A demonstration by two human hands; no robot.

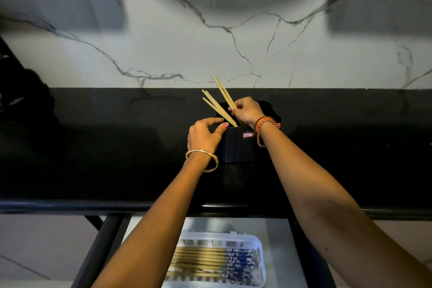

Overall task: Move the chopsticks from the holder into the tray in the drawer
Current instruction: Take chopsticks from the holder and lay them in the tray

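Right grip (248, 111) is closed on two wooden chopsticks (223, 91) that poke up and lean to the left, out of the holder (238, 145). Its fingers pinch them just above the holder's open top. Left grip (204, 134) is wrapped around the left side of the holder, with the thumb lying along the rim. Two or three more chopsticks (216, 106) are in the holder too, leaning left, between the two hands.

The holder is a dark box with a small sticker (248, 134) on its front. It stands on the shiny black table (93, 159), in the middle, away from the front edge. Behind the table is a white marble wall (210, 30) with grey lines.

Below the table edge, a drawer (280, 252) is open. A white plastic tray (260, 262) lies in it. Many chopsticks (198, 262) already lie flat in the tray, side by side, with blue and white patterned ends pointing right.

A gold bangle (203, 159) is on the left wrist. An orange braided band (265, 123) and a chain are on the right wrist.
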